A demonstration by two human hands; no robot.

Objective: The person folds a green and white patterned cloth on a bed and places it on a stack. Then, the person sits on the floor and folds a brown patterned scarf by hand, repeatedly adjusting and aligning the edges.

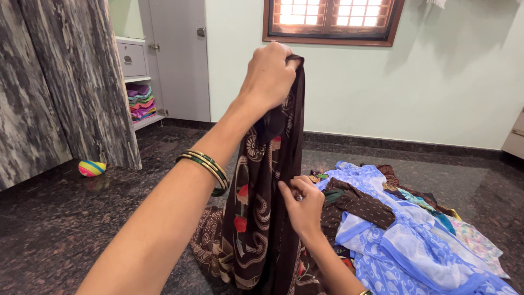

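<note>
My left hand [268,74] is raised high and grips the top edge of a dark brown patterned cloth [262,218], which hangs straight down to the floor. It bears cream swirls and red flowers. Green and gold bangles [206,166] sit on my left forearm. Lower down, my right hand [303,205] pinches the right edge of the same hanging cloth at about its middle. The cloth's lower end bunches on the dark floor below both hands.
A pile of clothes lies on the dark stone floor at right, with a light blue printed garment [404,240] on top. A striped ball [91,168] rests beside a marbled wardrobe [65,87]. Folded clothes [142,101] fill an open shelf behind.
</note>
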